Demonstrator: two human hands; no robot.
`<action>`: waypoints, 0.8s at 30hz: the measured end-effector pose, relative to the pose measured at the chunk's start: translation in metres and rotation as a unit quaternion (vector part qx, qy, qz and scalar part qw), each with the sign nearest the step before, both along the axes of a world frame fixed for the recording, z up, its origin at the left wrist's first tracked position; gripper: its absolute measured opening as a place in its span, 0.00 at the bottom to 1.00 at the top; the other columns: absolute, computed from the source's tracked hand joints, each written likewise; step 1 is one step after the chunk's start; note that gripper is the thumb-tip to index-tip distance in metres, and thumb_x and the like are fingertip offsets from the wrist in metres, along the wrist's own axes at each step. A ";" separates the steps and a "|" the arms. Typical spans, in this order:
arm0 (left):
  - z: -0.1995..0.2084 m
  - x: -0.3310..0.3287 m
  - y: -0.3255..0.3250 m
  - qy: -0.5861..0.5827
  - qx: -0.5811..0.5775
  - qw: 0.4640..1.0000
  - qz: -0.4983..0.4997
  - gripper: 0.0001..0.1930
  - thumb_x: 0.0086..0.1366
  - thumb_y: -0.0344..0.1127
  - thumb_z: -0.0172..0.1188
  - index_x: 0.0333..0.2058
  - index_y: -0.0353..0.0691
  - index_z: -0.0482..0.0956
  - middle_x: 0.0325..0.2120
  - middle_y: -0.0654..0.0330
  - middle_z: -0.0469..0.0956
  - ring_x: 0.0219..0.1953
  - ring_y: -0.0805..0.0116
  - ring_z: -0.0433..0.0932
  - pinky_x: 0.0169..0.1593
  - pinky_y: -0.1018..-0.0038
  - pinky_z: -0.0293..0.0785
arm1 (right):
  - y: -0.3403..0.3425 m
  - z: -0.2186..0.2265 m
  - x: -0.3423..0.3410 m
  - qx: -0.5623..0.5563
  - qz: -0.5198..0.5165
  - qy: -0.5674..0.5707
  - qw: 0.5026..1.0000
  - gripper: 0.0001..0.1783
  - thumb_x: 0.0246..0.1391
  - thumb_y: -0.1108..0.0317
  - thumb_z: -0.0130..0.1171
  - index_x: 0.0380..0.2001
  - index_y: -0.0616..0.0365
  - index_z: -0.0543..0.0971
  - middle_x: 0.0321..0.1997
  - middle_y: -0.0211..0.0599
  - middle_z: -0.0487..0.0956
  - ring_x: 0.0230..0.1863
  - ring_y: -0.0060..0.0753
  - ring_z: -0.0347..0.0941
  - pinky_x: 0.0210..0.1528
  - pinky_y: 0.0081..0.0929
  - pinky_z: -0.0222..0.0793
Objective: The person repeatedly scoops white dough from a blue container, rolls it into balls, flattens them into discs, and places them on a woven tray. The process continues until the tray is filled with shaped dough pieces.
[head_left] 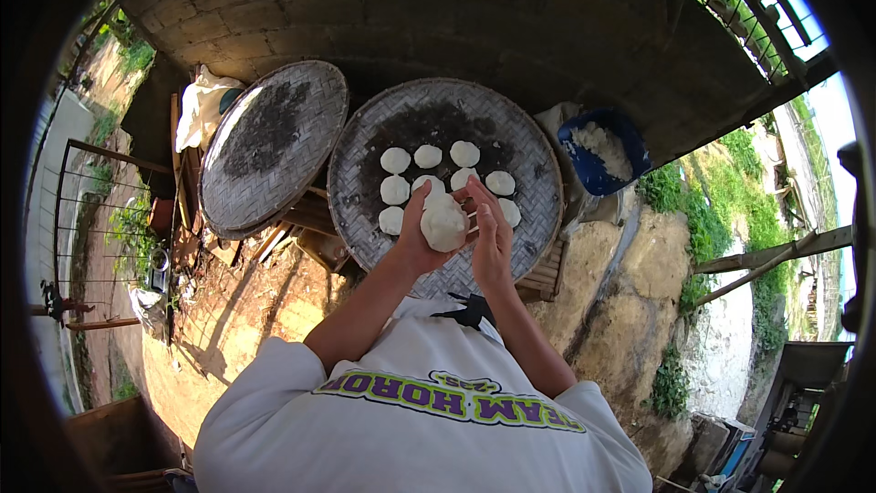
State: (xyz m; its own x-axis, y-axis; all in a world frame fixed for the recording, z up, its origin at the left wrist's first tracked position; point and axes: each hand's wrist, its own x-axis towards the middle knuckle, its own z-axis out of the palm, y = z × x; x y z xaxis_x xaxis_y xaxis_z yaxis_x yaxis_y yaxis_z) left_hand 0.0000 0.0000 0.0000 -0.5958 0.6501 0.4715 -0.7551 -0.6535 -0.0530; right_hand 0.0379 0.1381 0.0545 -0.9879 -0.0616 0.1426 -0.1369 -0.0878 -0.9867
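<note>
My left hand [416, 236] is curled around a rounded white dough ball [444, 224], held above the near part of a round woven bamboo tray [538, 155]. Close by on the right, my right hand [493, 239] has its fingers stretched out toward the ball's edge; whether they touch it is unclear. Several flattened white dough rounds [395, 161] lie in loose rows on the tray's dark-stained middle. Both hands partly cover some of these rounds.
A second round woven tray [274, 141] leans at the left. To the right stands a blue basin [623, 179] with a crumbly white mass [602, 148] inside. A block wall [392, 14] rises behind the trays. Wire fencing [105, 219] is at far left.
</note>
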 end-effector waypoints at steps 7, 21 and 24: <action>0.083 -0.004 0.014 0.149 -0.636 0.616 0.439 0.34 0.79 0.58 0.34 0.71 0.39 0.59 0.73 0.54 0.58 0.75 0.63 0.52 0.75 0.64 0.46 | -0.007 0.050 -0.009 -0.353 -0.036 -0.251 0.901 0.28 0.71 0.48 0.44 0.64 0.56 0.67 0.62 0.41 0.72 0.63 0.41 0.72 0.66 0.43 0.68; 0.108 -0.028 0.021 -0.109 -0.478 0.823 0.288 0.35 0.73 0.62 0.42 0.66 0.42 0.66 0.57 0.54 0.76 0.58 0.58 0.77 0.62 0.60 0.74 | -0.011 0.051 -0.046 -0.187 -0.029 -0.043 0.981 0.32 0.73 0.49 0.38 0.65 0.65 0.66 0.67 0.50 0.72 0.65 0.43 0.70 0.69 0.37 0.63; 0.109 -0.028 0.017 -0.164 -0.453 0.839 0.255 0.32 0.73 0.59 0.44 0.64 0.41 0.67 0.57 0.52 0.75 0.60 0.56 0.75 0.64 0.58 0.71 | -0.009 0.062 -0.044 -0.133 -0.009 -0.005 0.991 0.32 0.74 0.50 0.37 0.65 0.67 0.68 0.65 0.50 0.74 0.65 0.44 0.72 0.67 0.39 0.65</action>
State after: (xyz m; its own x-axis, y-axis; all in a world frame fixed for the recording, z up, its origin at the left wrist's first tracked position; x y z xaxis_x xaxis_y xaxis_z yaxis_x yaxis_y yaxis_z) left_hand -0.0282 0.0175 0.1091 -0.9064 0.2748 -0.3208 -0.4070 -0.7714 0.4891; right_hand -0.0061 0.1287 0.1169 -0.9898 -0.0045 0.1424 -0.1322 -0.3425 -0.9302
